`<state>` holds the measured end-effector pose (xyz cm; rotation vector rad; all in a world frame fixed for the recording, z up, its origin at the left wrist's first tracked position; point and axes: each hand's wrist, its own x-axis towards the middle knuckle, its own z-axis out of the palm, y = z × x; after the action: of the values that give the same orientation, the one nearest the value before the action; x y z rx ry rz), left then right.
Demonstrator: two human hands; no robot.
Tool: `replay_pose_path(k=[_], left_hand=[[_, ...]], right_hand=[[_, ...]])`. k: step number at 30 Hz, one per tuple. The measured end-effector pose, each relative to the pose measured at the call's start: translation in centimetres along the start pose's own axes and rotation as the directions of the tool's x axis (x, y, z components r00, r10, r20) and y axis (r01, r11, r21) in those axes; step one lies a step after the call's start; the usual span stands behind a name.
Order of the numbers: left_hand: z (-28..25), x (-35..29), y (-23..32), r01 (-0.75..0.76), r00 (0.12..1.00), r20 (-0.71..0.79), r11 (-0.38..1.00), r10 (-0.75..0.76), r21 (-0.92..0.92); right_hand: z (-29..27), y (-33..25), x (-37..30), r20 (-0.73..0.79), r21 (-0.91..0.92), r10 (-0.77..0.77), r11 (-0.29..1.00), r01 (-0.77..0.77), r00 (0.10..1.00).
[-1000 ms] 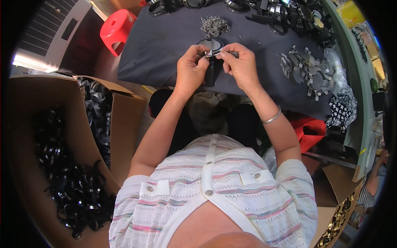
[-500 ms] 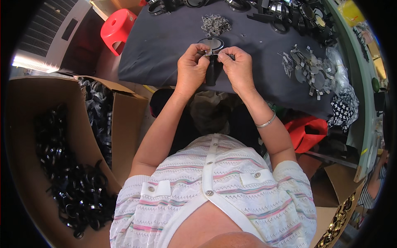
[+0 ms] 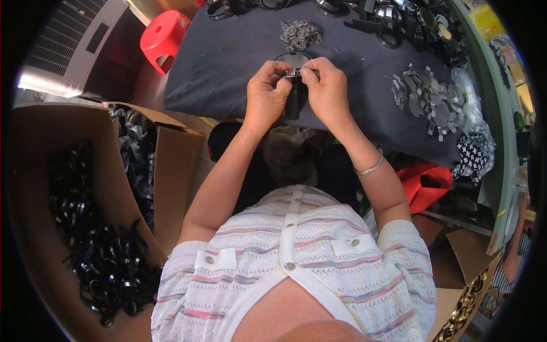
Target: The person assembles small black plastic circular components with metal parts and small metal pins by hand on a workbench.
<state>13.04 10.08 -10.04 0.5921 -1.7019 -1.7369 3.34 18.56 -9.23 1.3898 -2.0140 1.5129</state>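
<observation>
A black strap (image 3: 292, 104) hangs over the near side of the dark cloth-covered table, between my hands. At its upper end is a round black-rimmed loop (image 3: 294, 55) with a grey middle; whether that is a solid face or the cloth seen through it, I cannot tell. My left hand (image 3: 268, 94) is closed, thumb and forefinger pinching the strap beside a small silver metal piece (image 3: 292, 73). My right hand (image 3: 327, 88) is closed in a pinch at the other side of that piece. Fingertips hide most of the joint.
Beyond my hands lies a heap of small wire-like metal pieces (image 3: 299, 35). Flat grey discs with metal tabs (image 3: 436, 105) lie at right, black bands (image 3: 393, 23) at the far edge. Left stand a cardboard box (image 3: 128, 205) of black bands and a red stool (image 3: 162, 37).
My right hand has shifted slightly left and up, its fingertips closer to my left hand at the silver piece. The left hand keeps its pinch on the strap.
</observation>
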Motion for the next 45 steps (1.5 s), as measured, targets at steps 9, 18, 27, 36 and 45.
replay_pose_path(k=[9, 18, 27, 36, 45], left_hand=[[-0.1, 0.1, -0.6, -0.033, 0.999, -0.008, 0.999, 0.034, 0.036], [0.0, 0.0, 0.1, -0.011, 1.0, -0.006, 1.0, 0.011, 0.01], [0.0, 0.0, 0.2, 0.027, 1.0, -0.007, 1.0, -0.027, 0.002], [-0.1, 0.4, 0.1, 0.016, 1.0, -0.007, 0.999, -0.016, -0.041], [-0.8, 1.1, -0.7, -0.084, 0.995, 0.059, 0.992, 0.078, 0.099]], right_hand=[[-1.1, -1.0, -0.9, 0.382, 0.502, 0.608, 0.496, -0.709, 0.696], [-0.7, 0.0, -1.0, 0.188, 0.269, 0.359, 0.876, -0.4, 0.914], [-0.5, 0.4, -0.2, 0.338, 0.294, 0.506, 0.745, -0.599, 0.794], [-1.7, 1.9, 1.5, 0.315, 0.188, 0.101, 0.968, -0.167, 0.944], [-2.6, 2.3, 5.0, 0.563, -0.054, 0.134, 0.991, -0.126, 0.816]])
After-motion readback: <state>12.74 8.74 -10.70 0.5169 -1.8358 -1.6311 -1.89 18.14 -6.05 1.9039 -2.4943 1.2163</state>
